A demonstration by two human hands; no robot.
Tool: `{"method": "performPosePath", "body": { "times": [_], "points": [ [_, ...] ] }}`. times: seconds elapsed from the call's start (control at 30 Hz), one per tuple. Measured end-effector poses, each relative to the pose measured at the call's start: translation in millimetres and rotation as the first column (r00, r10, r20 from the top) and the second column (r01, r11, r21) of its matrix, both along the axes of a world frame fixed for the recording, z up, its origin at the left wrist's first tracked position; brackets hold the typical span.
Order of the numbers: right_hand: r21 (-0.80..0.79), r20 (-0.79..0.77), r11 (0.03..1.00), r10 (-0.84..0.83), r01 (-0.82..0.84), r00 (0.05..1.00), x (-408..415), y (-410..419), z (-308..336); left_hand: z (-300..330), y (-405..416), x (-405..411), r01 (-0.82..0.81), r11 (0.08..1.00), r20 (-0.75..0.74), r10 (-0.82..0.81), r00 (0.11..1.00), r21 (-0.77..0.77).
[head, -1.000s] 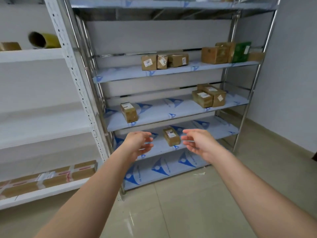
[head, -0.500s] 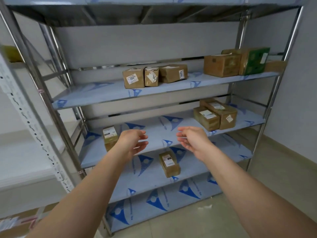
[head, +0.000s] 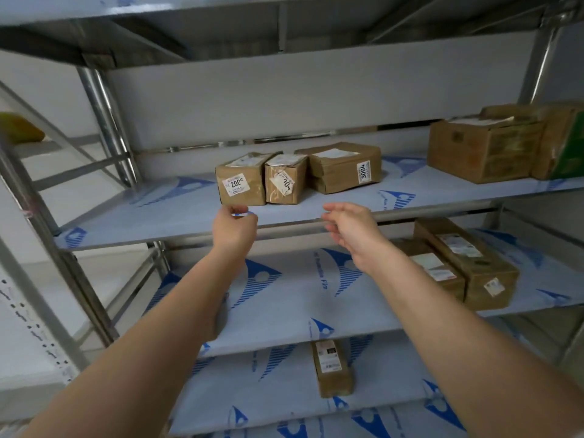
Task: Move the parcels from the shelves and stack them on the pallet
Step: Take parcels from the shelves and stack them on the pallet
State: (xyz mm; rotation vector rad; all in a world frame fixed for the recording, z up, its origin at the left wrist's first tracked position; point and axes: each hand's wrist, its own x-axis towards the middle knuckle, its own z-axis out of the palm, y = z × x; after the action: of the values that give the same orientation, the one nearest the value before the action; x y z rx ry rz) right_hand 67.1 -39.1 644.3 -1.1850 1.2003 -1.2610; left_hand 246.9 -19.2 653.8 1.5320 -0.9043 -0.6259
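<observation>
Reaching with loosely curled, empty fingers, left hand [head: 233, 229], right hand [head: 350, 227], toward taped brown cardboard parcels [head: 267, 181], film-covered steel shelf [head: 158, 213]

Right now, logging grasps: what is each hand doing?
Left hand: open, holding nothing, just short of the parcels.
Right hand: open, holding nothing.

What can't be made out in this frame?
- Pallet: not in the head view.
- Green box: cut off by the right edge.
- Small label print on the 200 parcel and middle parcel: too small and blurred.
- Left hand: fingertips hidden behind the hand itself; contact with the 200 parcel cannot be told.
- Yellow object: blurred, cut off by the left edge.
</observation>
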Motion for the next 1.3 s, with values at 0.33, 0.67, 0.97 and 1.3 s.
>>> {"method": "performPosePath", "body": {
  "times": [0.33, 0.67, 0.97, 1.3],
  "points": [
    [-0.137, -0.047, 0.991, -0.022, 0.015, 0.999, 1, -69, 15, 16, -81, 10, -0.205, 0.977, 0.234, 0.213, 0.949, -0.058],
    [-0.139, -0.182, 0.968, 0.183, -0.21, 0.966, 22, -106, 14, 6, -131, 21, -0.073, 0.996, 0.346, 0.05, 0.937, 0.052],
    [-0.092, -0.225, 0.935, 0.315, -0.342, 0.922, 54, -135, 17, 4, -145, 26, -0.254, 0.967, 0.494, 0.232, 0.838, -0.023],
    [-0.566, -0.216, 0.697, -0.64, 0.44, 0.737, -7, -177, 14, 2, -148, -10, 0.242, 0.827, 0.692, 0.224, 0.687, -0.508]
  ]
}}
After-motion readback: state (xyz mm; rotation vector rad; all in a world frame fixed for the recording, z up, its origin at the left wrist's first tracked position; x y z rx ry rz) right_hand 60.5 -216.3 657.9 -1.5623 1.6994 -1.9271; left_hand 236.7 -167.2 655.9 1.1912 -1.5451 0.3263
